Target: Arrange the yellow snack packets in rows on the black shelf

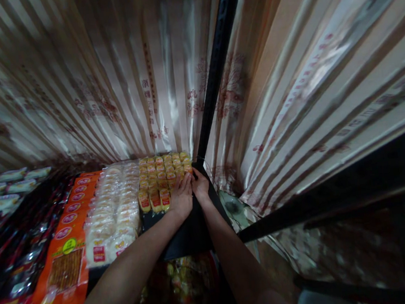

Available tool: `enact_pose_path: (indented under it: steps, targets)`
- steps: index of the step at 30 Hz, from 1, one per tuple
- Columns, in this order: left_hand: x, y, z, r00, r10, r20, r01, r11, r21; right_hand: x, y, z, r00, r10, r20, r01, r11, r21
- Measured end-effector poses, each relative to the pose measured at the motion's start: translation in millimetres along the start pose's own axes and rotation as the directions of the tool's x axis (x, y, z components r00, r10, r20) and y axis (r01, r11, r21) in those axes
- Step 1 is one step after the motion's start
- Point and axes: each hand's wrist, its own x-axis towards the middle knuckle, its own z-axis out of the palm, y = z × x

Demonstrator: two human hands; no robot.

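Both my hands reach to the right end of a dark shelf (189, 234) stocked with snack packets. My left hand (181, 194) lies with fingers stretched out flat against the right side of the small yellow-and-red packets (158, 175). My right hand (200, 185) rests beside it at the shelf's black corner post (214, 88), fingers curled; whether anything is in them is hidden. The two hands touch each other.
Left of the yellow packets stand rows of pale clear-wrapped cakes (113, 208), then orange packets (68, 246) and dark red ones (15, 256). Pale striped plastic sheeting (116, 74) hangs behind and to the right. A lower shelf (179, 283) holds more sweets.
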Motion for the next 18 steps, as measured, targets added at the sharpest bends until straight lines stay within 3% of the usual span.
enact_pose_path:
  steps: [12, 18]
  targets:
    - [0, -1, 0.6, 0.999, 0.019, -0.033, -0.02, 0.999, -0.04, -5, 1, -4, 0.997, 0.062, -0.048, -0.056, 0.992, 0.115]
    - [-7, 7, -11.0, 0.999, 0.036, -0.028, -0.035, 0.999, 0.017, -27, -10, -18, 0.995, 0.057, -0.086, -0.044, 0.988, 0.145]
